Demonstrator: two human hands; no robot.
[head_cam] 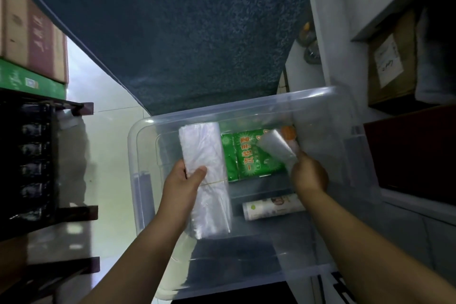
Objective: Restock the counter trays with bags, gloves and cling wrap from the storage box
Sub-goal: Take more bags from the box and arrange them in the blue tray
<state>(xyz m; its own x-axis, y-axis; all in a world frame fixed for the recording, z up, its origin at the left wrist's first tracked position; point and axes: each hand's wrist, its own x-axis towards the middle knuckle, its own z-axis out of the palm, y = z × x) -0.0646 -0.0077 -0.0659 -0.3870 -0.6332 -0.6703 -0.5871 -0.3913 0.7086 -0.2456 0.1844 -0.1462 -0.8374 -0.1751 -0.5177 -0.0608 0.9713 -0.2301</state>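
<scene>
A clear plastic storage box (138, 145) stands on the floor below me. My left hand (183, 180) grips a flat bundle of clear plastic bags (202, 150) tied with a rubber band, held over the box's left half. My right hand (308, 175) is closed on a smaller roll of clear bags (275, 147) that tilts up to the left. Beneath them, inside the box, lie green packs of disposable gloves (246, 158) and a cling wrap roll (271, 206) with a printed label. Something orange (289, 132) shows behind the small roll.
A blue-grey textured surface (172, 32) fills the view beyond the box. Cardboard cartons (32, 39) and a dark rack (32, 160) stand on the left. A white shelf unit with a brown box (392, 64) stands on the right. Pale floor tiles (108, 155) lie left of the box.
</scene>
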